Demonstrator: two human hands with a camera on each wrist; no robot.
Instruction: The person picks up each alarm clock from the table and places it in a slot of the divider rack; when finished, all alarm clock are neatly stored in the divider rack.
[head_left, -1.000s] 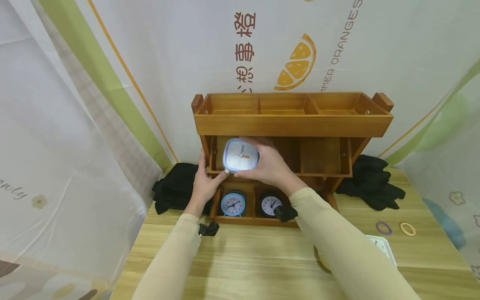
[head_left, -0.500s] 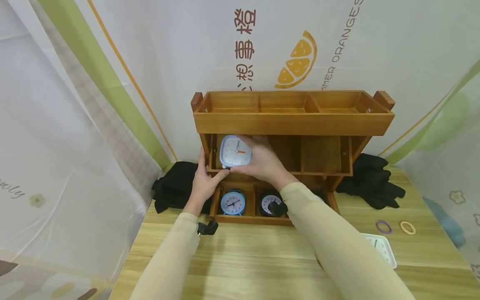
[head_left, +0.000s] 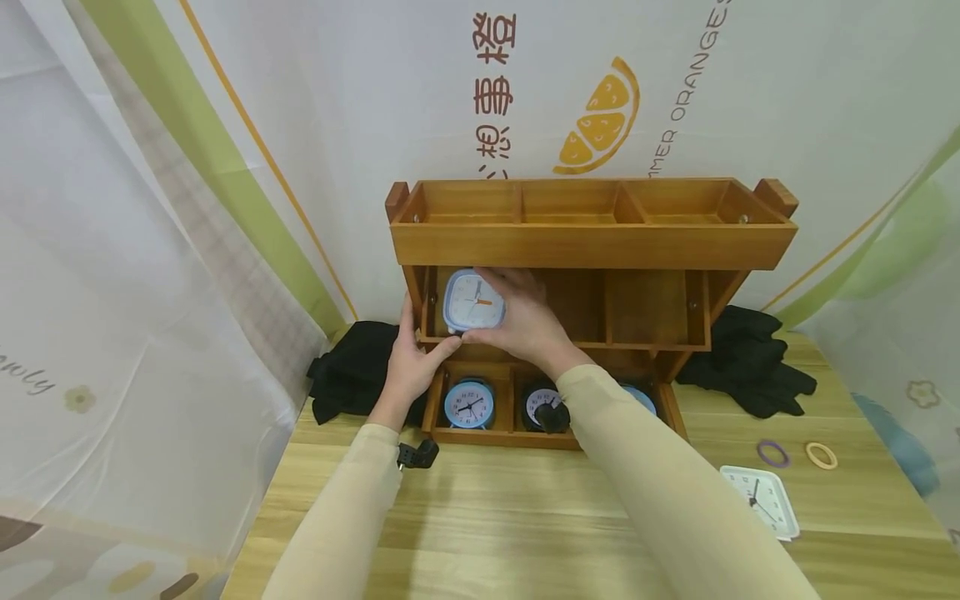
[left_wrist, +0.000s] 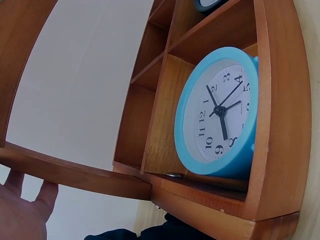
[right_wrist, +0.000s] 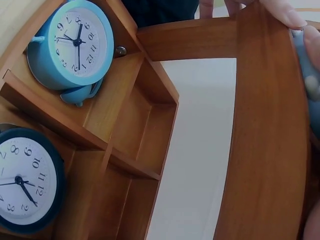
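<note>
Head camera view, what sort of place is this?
Probably a curtained-off tabletop workspace; whether home or studio, I can't tell. A white fabric curtain with a printed orange slice hangs behind a pale wood-grain table, where a tiered brown wooden organizer holds a round light-blue alarm clock.

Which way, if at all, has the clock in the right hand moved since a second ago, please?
Yes, the held clock has moved slightly left and farther back, judged against the middle tray.

Four clocks [head_left: 472, 302], one part-hidden blue item [head_left: 640, 398], two rings [head_left: 808, 452], one wooden rack [head_left: 592, 247], two black cloth heaps [head_left: 352, 372]
</note>
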